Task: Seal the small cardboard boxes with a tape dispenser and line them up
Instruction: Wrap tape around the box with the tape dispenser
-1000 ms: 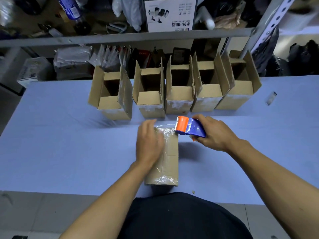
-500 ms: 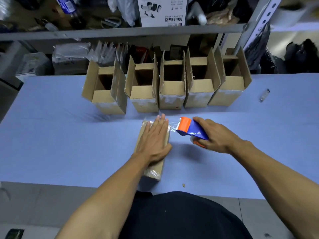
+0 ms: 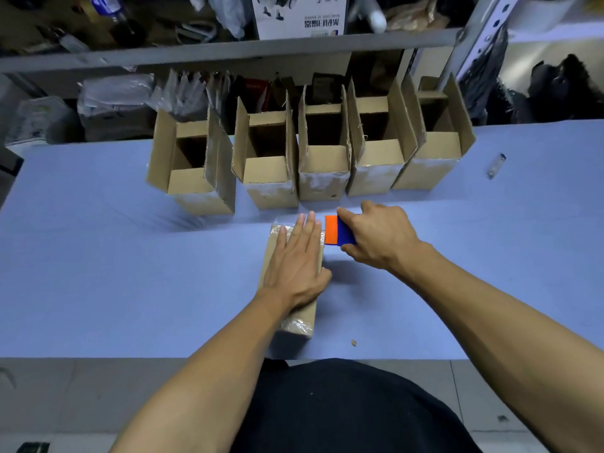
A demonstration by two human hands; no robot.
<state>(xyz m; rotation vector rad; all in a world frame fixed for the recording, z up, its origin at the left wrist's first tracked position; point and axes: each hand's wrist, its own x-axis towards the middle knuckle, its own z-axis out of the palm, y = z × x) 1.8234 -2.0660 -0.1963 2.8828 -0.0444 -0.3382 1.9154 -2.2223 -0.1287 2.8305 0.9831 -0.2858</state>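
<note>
While left hand (image 3: 295,266) presses box (image 3: 302,317), five boxes (image 3: 322,152) seemingly empty.

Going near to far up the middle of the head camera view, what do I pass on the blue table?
Taped box lying flat → left hand pressing on it → tape dispenser gripped by the right hand → row of open boxes → shelf rail.

Five open boxes (image 3: 322,152) behind sealed box (image 3: 299,322)
</note>
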